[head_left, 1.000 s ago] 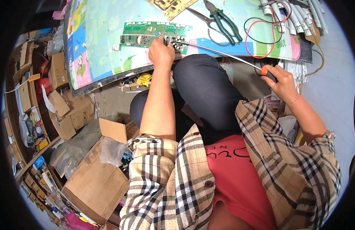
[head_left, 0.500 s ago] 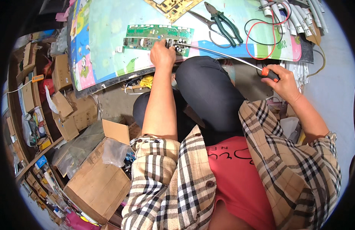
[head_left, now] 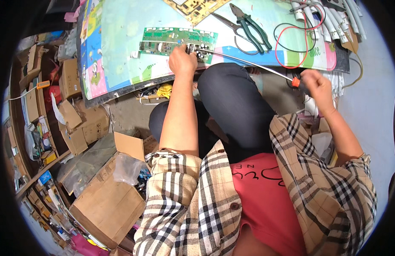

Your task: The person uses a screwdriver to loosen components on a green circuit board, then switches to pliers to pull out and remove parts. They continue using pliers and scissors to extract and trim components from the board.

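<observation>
Green circuit board [head_left: 177,39] lies flat on the pale, brightly printed mat [head_left: 120,55] covering the surface, close to its near edge. The person's left hand [head_left: 183,60] rests on the board's near side, fingers curled together and pressing down beside a cluster of dark components. Right hand [head_left: 317,85] is closed around the orange-and-black handle of a long screwdriver [head_left: 248,63], whose thin metal shaft runs across the raised knee to meet the board just by the left hand.

With a shaft that long, I would judge the tip prone to wander, so the left hand's firm hold near the contact point matters; keeping those fingers just clear of the tip would spare them a slip. Steady pressure along the shaft's line, rather than sideways, should keep it seated. Whether the tip sits in a screw or against a component is too small to tell.

Green-handled pliers [head_left: 248,26] lie further back on the mat, with loops of red and black wire [head_left: 297,40] to their right, well apart from the work.
</observation>
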`<state>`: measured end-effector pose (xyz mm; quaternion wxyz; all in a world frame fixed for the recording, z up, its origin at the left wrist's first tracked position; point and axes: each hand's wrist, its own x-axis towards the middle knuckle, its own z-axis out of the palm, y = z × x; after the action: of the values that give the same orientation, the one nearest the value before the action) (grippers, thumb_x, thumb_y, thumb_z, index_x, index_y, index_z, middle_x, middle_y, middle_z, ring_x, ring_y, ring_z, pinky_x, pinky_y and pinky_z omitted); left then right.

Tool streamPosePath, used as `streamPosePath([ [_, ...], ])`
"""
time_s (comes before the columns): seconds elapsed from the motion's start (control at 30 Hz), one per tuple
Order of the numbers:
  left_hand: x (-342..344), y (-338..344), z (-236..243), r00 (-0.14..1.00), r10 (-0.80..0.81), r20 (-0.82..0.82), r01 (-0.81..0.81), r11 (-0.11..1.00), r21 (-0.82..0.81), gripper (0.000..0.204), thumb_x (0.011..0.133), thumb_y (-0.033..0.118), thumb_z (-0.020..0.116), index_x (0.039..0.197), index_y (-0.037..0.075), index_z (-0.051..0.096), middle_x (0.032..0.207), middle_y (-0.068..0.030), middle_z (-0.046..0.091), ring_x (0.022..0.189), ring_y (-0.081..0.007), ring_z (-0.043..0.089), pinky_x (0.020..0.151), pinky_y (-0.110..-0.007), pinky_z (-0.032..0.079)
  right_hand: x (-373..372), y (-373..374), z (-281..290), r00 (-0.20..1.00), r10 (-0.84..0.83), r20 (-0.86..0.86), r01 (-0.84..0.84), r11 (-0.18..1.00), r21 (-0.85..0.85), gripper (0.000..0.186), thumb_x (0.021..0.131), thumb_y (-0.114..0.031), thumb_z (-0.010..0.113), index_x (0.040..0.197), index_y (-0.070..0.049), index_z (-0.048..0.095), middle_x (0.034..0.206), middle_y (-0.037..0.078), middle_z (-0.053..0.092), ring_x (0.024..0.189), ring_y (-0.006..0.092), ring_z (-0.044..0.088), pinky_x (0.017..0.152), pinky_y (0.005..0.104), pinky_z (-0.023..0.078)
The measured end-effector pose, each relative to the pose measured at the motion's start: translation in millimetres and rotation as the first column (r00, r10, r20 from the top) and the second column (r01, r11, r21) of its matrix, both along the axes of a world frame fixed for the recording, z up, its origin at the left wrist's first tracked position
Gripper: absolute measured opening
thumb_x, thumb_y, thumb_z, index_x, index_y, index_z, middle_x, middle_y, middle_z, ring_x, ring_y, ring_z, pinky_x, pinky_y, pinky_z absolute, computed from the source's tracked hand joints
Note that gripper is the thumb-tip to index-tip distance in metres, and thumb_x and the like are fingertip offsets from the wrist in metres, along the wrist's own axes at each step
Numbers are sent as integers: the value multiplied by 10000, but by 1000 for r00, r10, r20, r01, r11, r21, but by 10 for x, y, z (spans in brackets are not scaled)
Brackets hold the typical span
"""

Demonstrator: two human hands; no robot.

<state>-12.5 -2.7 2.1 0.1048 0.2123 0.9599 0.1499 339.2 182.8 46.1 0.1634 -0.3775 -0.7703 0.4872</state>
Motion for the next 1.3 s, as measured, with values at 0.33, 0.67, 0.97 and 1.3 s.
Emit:
streamPosePath([
  [0.33,2,-49,-32,999,-31,-17,31,1000,0,423,711,212,747,1103,73,675,1033,-164,650,995,-344,618,864,-420,482,82,204,100,973,127,195,-164,968,188,305,962,-270,517,817,-16,601,699,31,592,517,113,493,493,249,401],
  [0.67,27,-43,52,997,41,62,-43,999,27,438,715,197,760,1126,75,670,1041,-176,666,987,-333,634,874,-403,483,-4,-374,216,710,-697,107,533,432,-728,439,965,-442,473,920,-13,552,776,65,581,566,145,567,531,255,524],
  [0.97,28,-38,-16,1000,-2,15,2,1000,31,436,711,199,756,1120,76,669,1072,-167,638,1020,-334,609,880,-408,474,231,112,279,981,74,178,41,824,-565,278,945,-305,544,943,-29,571,706,26,549,475,26,408,432,192,344],
  [1.3,21,-45,2,1000,6,-1,-6,1000,20,433,703,216,764,1110,95,679,985,-172,680,952,-327,646,851,-401,489,341,-124,172,951,-293,96,239,500,-832,404,957,-385,528,1134,-21,531,853,56,554,576,89,524,501,201,445],
])
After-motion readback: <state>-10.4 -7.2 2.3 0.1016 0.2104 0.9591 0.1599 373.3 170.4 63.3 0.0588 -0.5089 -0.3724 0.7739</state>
